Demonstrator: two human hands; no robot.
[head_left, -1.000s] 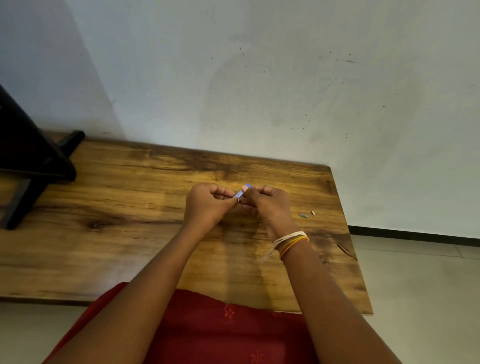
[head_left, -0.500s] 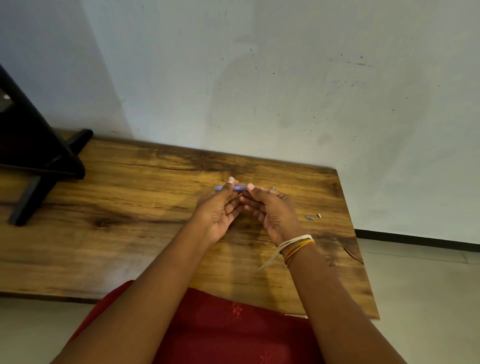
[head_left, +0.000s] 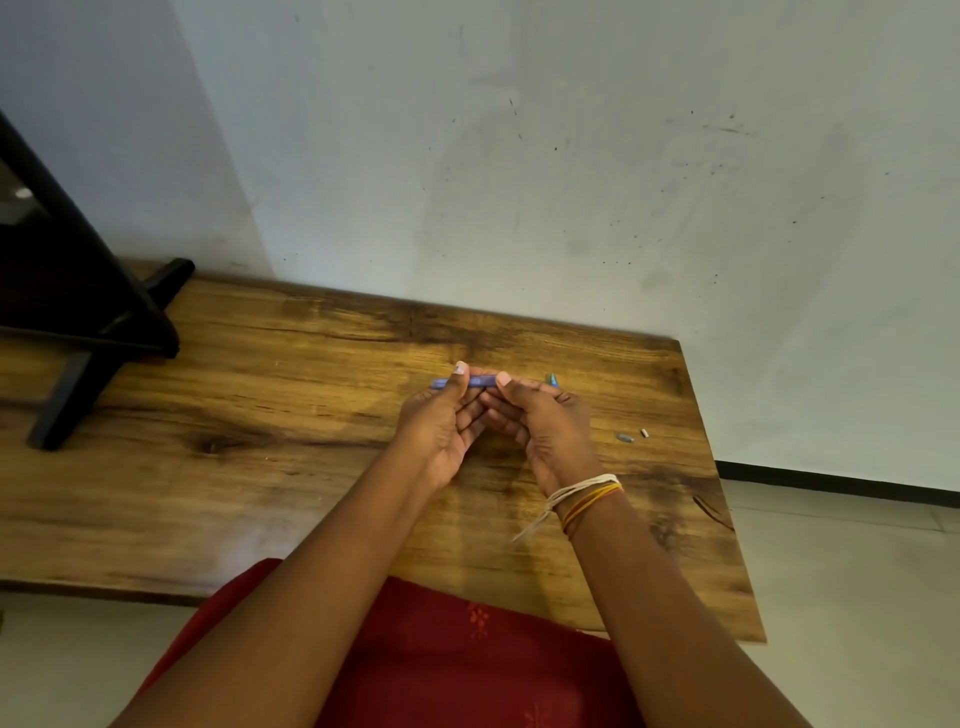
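Note:
A thin blue pen lies level between my two hands above the wooden table. My left hand pinches its left part, thumb on top and palm turned up. My right hand pinches its right part with the thumb, and the pen's tip pokes out past the knuckles. Thread bands circle my right wrist. The pen's middle is hidden behind my fingers.
Two small loose pieces lie on the table to the right, a grey one and a pale one. A black stand occupies the table's left end. A white wall rises behind. My red garment is at the near edge.
My hands went from curled fists held close around the pen to palms turned up, with the pen now stretched level between both thumbs. The view shifted slightly.

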